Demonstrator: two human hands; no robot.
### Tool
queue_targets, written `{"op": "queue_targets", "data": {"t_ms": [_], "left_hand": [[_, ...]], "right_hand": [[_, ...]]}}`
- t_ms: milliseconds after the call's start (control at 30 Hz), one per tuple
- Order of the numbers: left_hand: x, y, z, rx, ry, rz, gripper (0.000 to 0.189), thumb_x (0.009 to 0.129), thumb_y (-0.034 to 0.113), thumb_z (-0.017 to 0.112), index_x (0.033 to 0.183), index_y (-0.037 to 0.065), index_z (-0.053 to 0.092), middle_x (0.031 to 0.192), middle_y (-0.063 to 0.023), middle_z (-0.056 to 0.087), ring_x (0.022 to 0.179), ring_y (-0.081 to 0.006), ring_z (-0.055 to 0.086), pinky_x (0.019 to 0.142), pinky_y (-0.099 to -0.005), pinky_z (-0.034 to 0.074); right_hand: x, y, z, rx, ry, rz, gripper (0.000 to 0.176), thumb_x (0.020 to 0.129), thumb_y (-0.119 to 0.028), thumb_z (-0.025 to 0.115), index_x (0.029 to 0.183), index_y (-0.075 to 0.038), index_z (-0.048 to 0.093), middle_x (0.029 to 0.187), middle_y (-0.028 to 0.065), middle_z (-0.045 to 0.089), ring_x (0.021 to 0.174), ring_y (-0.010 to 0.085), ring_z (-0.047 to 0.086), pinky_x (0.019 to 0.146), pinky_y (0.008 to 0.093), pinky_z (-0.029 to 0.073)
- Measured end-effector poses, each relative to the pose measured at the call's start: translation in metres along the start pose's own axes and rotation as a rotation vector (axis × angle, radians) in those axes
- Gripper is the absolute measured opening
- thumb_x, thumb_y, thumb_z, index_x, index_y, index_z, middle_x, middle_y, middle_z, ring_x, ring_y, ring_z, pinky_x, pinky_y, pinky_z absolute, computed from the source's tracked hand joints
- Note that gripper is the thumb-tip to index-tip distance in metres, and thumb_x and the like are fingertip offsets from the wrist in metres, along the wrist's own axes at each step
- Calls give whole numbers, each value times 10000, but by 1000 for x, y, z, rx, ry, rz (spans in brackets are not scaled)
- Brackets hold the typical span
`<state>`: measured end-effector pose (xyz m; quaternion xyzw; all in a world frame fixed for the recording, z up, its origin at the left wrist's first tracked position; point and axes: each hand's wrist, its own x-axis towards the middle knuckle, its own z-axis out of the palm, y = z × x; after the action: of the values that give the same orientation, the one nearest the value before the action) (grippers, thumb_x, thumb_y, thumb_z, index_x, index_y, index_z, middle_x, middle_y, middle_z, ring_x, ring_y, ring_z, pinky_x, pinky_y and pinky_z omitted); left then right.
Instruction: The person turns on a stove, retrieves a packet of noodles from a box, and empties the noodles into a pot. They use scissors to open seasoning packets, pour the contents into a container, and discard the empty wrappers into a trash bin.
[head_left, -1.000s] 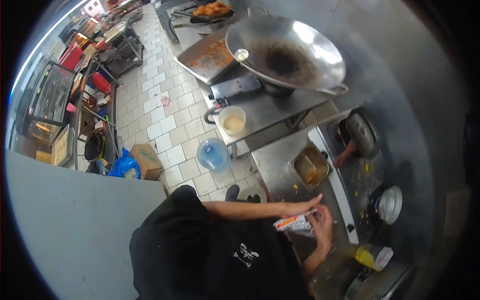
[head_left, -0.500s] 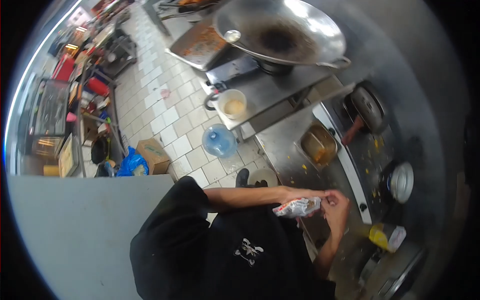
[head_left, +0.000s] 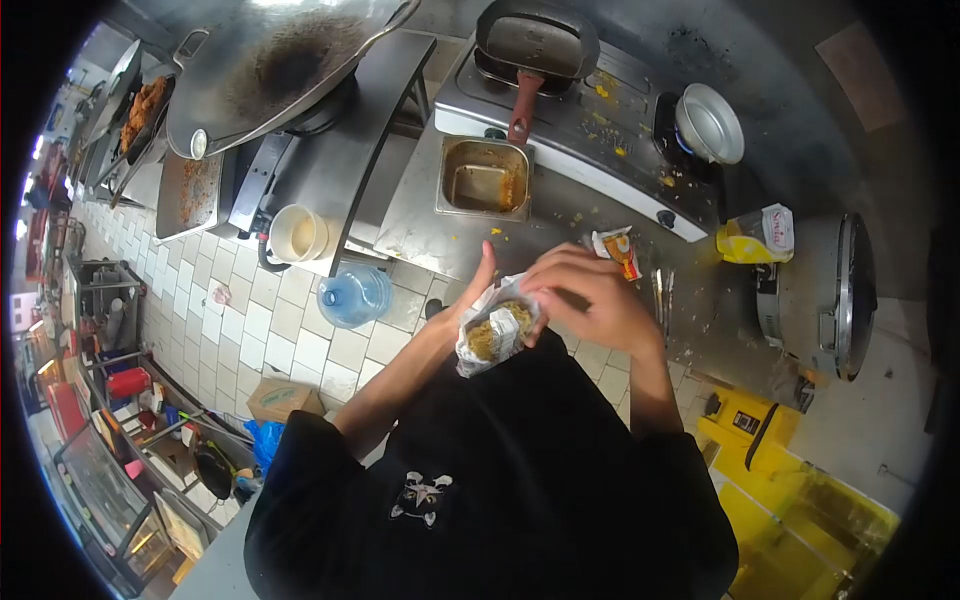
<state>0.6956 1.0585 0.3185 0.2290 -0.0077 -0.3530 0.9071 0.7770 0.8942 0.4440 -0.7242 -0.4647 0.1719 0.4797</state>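
Observation:
An opened packet of dry noodles (head_left: 492,336) is held in front of my chest, its wrapper spread so the yellow noodle block shows. My left hand (head_left: 470,300) grips the packet from the left side, thumb pointing up. My right hand (head_left: 585,300) is curled over the packet's right edge, fingers pinching the wrapper. A small torn sachet or wrapper piece (head_left: 618,247) lies on the steel counter (head_left: 420,225) just beyond my right hand.
A steel insert pan (head_left: 485,180) sits on the counter. Behind it is a stove with a red-handled pan (head_left: 535,45) and a small pot (head_left: 709,124). A large wok (head_left: 280,65), a white mug (head_left: 297,233), a water jug (head_left: 353,295) and a yellow bag (head_left: 755,236) are nearby.
The view has swung round to face the counter and stove. The packet is now torn open, with the noodle block showing, and both hands have lifted it closer to my chest.

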Motion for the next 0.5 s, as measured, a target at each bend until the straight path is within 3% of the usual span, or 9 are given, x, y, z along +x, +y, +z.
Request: {"op": "queue_targets", "data": {"t_ms": [133, 233, 333, 400, 433, 500], "left_hand": [[-5, -10, 0, -142, 175, -109, 1212, 654, 945, 82, 1142, -45, 582, 876, -251, 653, 857, -359, 676, 717, -379, 550], [-8, -12, -2, -51, 172, -113, 1221, 659, 946, 102, 1177, -65, 551, 930, -274, 651, 882, -374, 674, 781, -405, 548], [-9, -11, 13, 80, 211, -73, 1185, 726, 908, 96, 1243, -78, 502, 998, -280, 645, 947, -353, 662, 878, -406, 521], [-5, -18, 18, 117, 403, -44, 1151, 778, 871, 73, 1306, -75, 460, 1103, -261, 626, 1057, -317, 627, 942, -374, 491], [-7, -20, 18, 105, 354, -71, 1147, 779, 869, 68, 1326, -66, 445, 1129, -256, 618, 1073, -311, 620, 955, -372, 482], [-10, -22, 21, 79, 253, -129, 1141, 782, 866, 59, 1366, -48, 414, 1181, -246, 602, 1105, -298, 605, 983, -366, 464]], "right_hand": [[-7, 19, 11, -144, -302, 45, 124, 863, -108, 623, 929, -32, 695, 854, 93, 660, 766, 252, 621, 714, 350, 484], [-6, 4, 12, 0, -342, 339, 137, 883, -121, 599, 910, -34, 701, 846, 89, 654, 775, 238, 644, 706, 350, 485], [-4, -3, 17, -126, -326, 183, 148, 882, -150, 605, 903, -46, 708, 871, 90, 663, 781, 240, 660, 703, 356, 490], [-4, 0, 20, -200, -377, 49, 152, 873, -171, 615, 911, -62, 714, 892, 87, 670, 785, 244, 666, 705, 365, 493], [-3, 3, 21, -238, -415, -25, 154, 868, -182, 622, 918, -72, 717, 904, 85, 674, 787, 246, 668, 707, 372, 495], [-6, 7, 25, -286, -479, 20, 120, 839, -170, 628, 856, -77, 701, 817, 110, 667, 748, 265, 663, 717, 408, 494]]}}
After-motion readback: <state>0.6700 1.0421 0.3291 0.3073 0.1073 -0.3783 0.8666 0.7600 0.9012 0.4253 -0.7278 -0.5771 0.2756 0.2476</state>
